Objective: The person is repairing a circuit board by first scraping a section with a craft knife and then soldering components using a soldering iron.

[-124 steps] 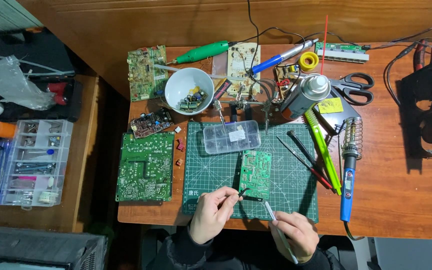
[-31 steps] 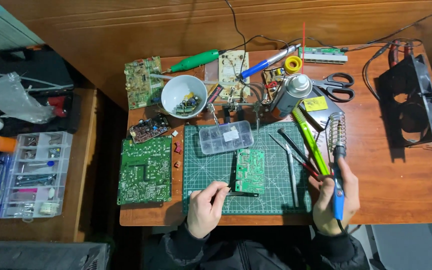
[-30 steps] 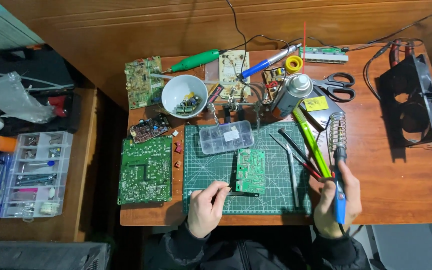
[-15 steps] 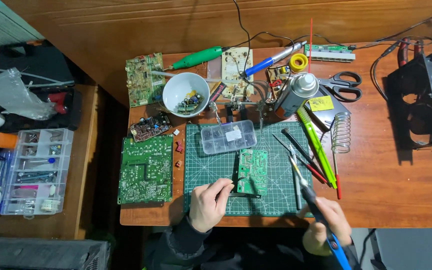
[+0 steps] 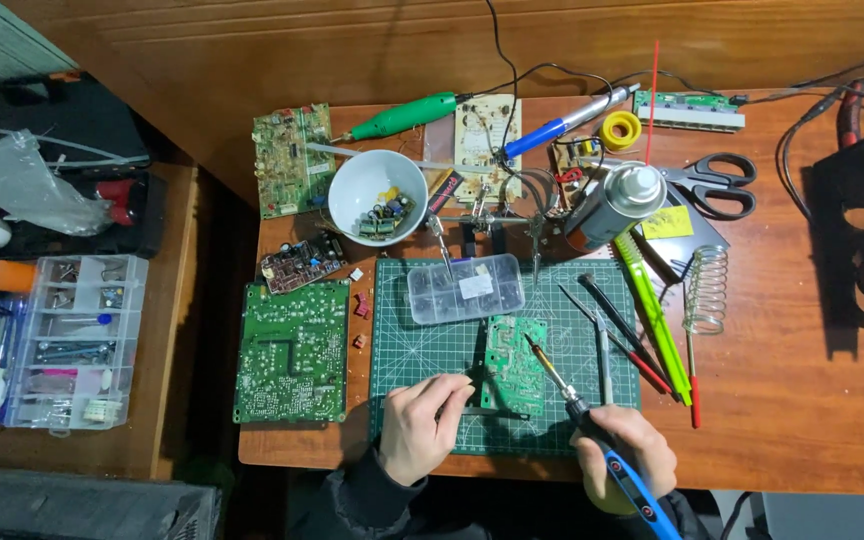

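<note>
Holding the small green circuit board steady on the cutting mat, the left hand pinches a dark tool at the board's 9 o'clock edge. Board's long axis runs 12 to 6. Right hand, gripping the blue soldering iron, aims its tip toward 11 o'clock onto the board.

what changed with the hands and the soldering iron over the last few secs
The right hand took the soldering iron out of the coil stand and brought its tip over the small green board. The left hand stayed by the board's edge.
</note>
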